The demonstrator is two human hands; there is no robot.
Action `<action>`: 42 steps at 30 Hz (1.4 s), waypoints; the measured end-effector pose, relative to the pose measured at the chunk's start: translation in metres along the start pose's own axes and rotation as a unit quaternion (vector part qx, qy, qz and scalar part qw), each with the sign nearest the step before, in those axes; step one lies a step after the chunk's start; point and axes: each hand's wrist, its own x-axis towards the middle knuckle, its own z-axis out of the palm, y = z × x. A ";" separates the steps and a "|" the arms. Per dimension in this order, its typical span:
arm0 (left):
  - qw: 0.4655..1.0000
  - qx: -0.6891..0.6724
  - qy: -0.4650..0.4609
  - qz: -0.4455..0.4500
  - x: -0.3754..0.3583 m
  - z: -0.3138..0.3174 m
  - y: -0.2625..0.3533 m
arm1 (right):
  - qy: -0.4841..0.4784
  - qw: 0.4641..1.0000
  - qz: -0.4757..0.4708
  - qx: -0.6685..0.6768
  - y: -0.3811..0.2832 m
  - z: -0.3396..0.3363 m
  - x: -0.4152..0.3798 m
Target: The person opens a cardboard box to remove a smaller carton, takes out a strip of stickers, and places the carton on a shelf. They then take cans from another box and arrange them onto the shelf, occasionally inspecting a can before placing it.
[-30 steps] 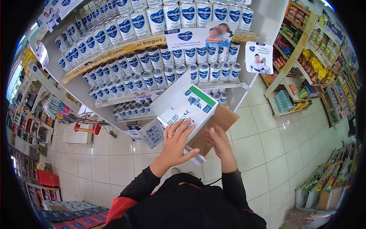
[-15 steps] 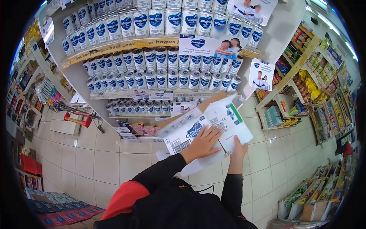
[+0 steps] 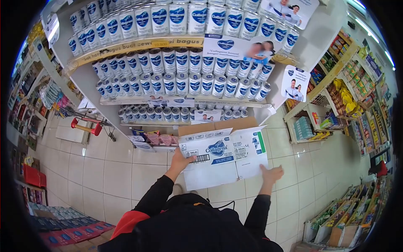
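A flattened white Collagena carton (image 3: 222,157) with brown inner flaps is held in front of my body, below the can shelves. My left hand (image 3: 181,161) grips its left edge, with the thumb over the printed face near the barcode. At the lower right edge is my right hand (image 3: 271,173), its fingers spread and pointing right, the thumb close to the carton's edge. Rows of white and blue cans (image 3: 181,84) stand on the shelves beyond the carton.
A yellow-edged shelf (image 3: 138,43) carries more cans and hanging promo cards (image 3: 295,84). At the left is a cart with a red handle (image 3: 86,127). Snack racks (image 3: 344,98) line the right side, and produce-like packs lie in bins (image 3: 344,216) at the lower right.
My left hand has moved from the carton's printed face to its left edge. The carton has turned level and opened out flatter. My right hand has shifted down and spread its fingers.
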 end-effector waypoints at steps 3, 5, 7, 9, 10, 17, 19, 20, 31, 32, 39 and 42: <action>0.985 -0.162 -0.015 0.058 0.017 0.001 -0.026 | -0.106 0.927 -0.110 0.341 -0.004 0.046 0.034; 0.979 -0.179 -0.020 0.096 0.017 -0.005 -0.029 | -0.279 0.896 -0.067 0.338 -0.014 0.037 0.045; 0.971 -0.195 -0.013 0.137 0.009 -0.027 -0.009 | -0.482 0.799 -0.058 0.355 -0.034 0.017 0.048; 0.964 -0.256 -0.017 0.065 -0.012 -0.059 0.013 | -0.493 0.744 -0.110 0.437 -0.048 -0.011 0.037; 0.965 -0.256 -0.003 0.062 -0.013 -0.077 0.012 | -0.498 0.683 -0.144 0.514 -0.057 -0.029 0.027; 0.902 -0.367 0.222 0.057 -0.041 -0.188 -0.019 | -0.406 0.679 -0.340 0.509 -0.155 -0.066 -0.056; 0.887 -0.369 0.275 0.049 -0.058 -0.221 -0.035 | -0.426 0.644 -0.373 0.515 -0.191 -0.073 -0.084; 0.876 -0.369 0.307 0.039 -0.068 -0.240 -0.047 | -0.450 0.595 -0.361 0.559 -0.210 -0.075 -0.100; 0.684 -0.332 0.650 0.002 -0.122 -0.454 -0.202 | -0.624 0.282 -0.415 0.599 -0.442 -0.120 -0.333; 0.680 -0.330 0.655 0.004 -0.121 -0.485 -0.213 | -0.649 0.294 -0.355 0.606 -0.463 -0.130 -0.357; 0.639 -0.235 0.731 0.035 -0.136 -0.633 -0.248 | -0.648 0.305 -0.393 0.577 -0.571 -0.193 -0.465; 0.719 -0.147 0.678 0.046 -0.122 -0.685 -0.227 | -0.573 0.393 -0.363 0.620 -0.613 -0.203 -0.483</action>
